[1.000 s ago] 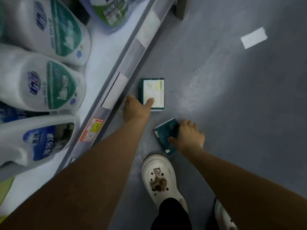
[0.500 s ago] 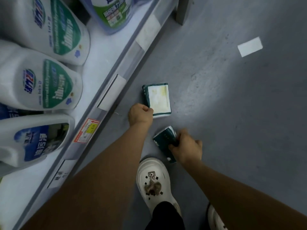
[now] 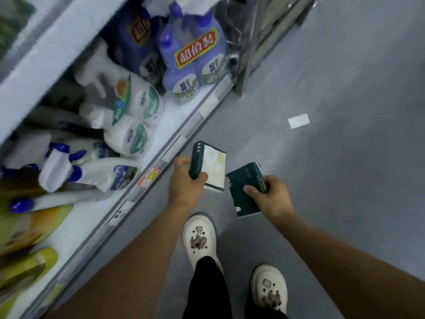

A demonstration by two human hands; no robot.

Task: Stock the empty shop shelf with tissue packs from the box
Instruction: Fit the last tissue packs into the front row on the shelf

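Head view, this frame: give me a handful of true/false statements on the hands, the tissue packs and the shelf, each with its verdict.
1. The left hand grips a tissue pack with a pale face. True.
2. The right hand holds nothing. False: it grips a dark green tissue pack.
3. Both packs lie flat on the grey floor. False: each is held in a hand, above the floor.
4. The bottom shelf beside the left hand carries cleaning bottles. True.
5. A white slip of paper lies on the floor beyond the right hand. True.
6. The person is barefoot. False: white shoes are on both feet.
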